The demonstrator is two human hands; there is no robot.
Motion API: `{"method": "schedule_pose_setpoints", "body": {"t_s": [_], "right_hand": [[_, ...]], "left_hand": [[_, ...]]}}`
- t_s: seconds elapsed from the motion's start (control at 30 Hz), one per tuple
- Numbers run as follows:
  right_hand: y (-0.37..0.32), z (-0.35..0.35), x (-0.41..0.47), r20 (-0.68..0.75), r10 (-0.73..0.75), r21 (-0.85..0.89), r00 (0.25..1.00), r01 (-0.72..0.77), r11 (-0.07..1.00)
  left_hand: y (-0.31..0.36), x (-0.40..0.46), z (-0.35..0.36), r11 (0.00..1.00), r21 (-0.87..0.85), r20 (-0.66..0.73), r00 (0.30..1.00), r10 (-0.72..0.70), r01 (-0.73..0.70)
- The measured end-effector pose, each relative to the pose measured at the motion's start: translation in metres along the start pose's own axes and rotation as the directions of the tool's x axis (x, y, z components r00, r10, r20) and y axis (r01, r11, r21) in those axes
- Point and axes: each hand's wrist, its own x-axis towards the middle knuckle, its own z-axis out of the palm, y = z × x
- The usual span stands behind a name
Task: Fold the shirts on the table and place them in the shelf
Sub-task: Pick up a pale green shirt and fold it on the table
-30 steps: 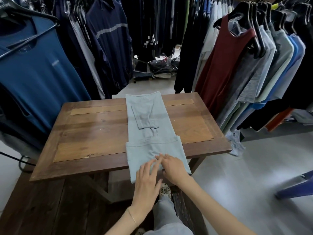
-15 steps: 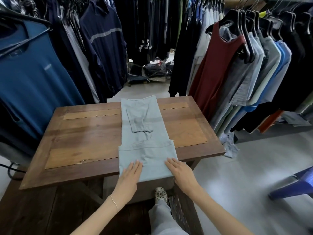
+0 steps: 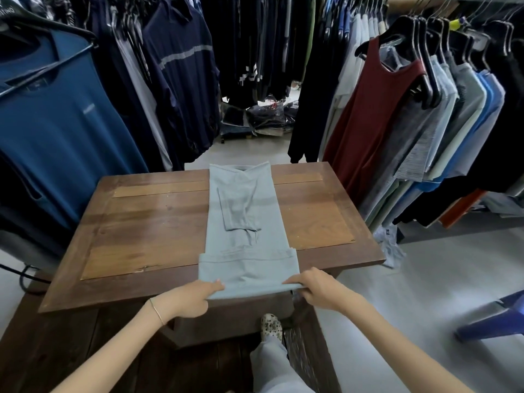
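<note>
Pale blue-grey knit shirt [image 3: 243, 222], soft and matte, is laid as 1 long narrow strip down the middle of the brown wooden table [image 3: 147, 222], sleeves folded inward, near end doubled over at the table's front edge. Its 2 near corners are pinched: left corner by the left hand [image 3: 192, 299], right corner by the right hand [image 3: 317, 287], fingers curled under the fold, thumbs on top. Hanging garments are seen around.

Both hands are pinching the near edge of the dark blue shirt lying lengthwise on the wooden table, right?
Not quite: the shirt is light grey-blue, not dark blue. The head view shows the left hand and right hand pinching its near edge on the wooden table.
</note>
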Motion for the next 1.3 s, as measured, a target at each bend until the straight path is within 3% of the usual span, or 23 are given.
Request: {"method": "schedule_pose_setpoints", "body": {"t_s": [0.1,0.27,0.4,0.47,0.53,0.63,0.7,0.77,0.87,1.0,1.17,1.3], "right_hand": [[-0.004,-0.009,-0.004,0.097,-0.043,0.060,0.994,0.038,0.998],[-0.004,-0.043,-0.005,0.235,-0.096,0.194,0.967,0.050,0.980],[0.003,-0.089,0.011,0.230,-0.056,0.357,0.972,-0.031,0.934],[0.009,-0.113,0.027,0.170,-0.029,0.476,0.985,-0.056,0.878],[0.019,-0.124,0.053,0.093,-0.008,0.649,0.996,-0.054,0.759],[0.038,-0.107,0.092,0.018,0.195,0.850,0.981,-0.118,0.514],[0.040,-0.084,0.108,0.089,0.291,0.898,0.953,-0.203,0.391],[0.036,-0.061,0.117,0.136,0.374,0.895,0.918,-0.276,0.351],[0.038,-0.034,0.131,0.021,0.526,0.889,0.850,-0.257,0.379],[0.026,-0.014,0.137,-0.127,0.619,0.862,0.775,-0.222,0.455],[0.015,-0.006,0.135,-0.248,0.644,0.835,0.724,-0.178,0.521],[0.013,0.002,0.133,-0.352,0.612,0.803,0.708,-0.108,0.587]], "left_hand": [[0.001,-0.003,-0.012,0.999,-0.010,0.146,0.988,-0.045,0.047],[-0.003,-0.004,-0.044,0.995,-0.094,0.317,0.948,0.013,0.017],[-0.033,0.006,-0.084,0.927,-0.374,0.244,0.965,0.094,0.004],[-0.046,0.012,-0.109,0.816,-0.578,0.146,0.984,0.101,0.002],[-0.054,0.022,-0.129,0.624,-0.780,-0.030,0.998,0.051,-0.056],[-0.071,0.051,-0.125,0.230,-0.948,-0.261,0.949,-0.175,-0.219],[-0.073,0.071,-0.099,0.156,-0.965,-0.251,0.909,-0.333,-0.209],[-0.067,0.084,-0.071,0.204,-0.970,-0.214,0.873,-0.438,-0.135],[-0.056,0.094,-0.047,0.283,-0.939,-0.330,0.746,-0.578,-0.196],[-0.039,0.099,-0.022,0.565,-0.797,-0.574,0.558,-0.599,-0.213],[-0.033,0.109,-0.008,0.743,-0.669,-0.660,0.461,-0.593,-0.003],[-0.028,0.103,-0.005,0.763,-0.643,-0.711,0.421,-0.563,-0.066]]}}
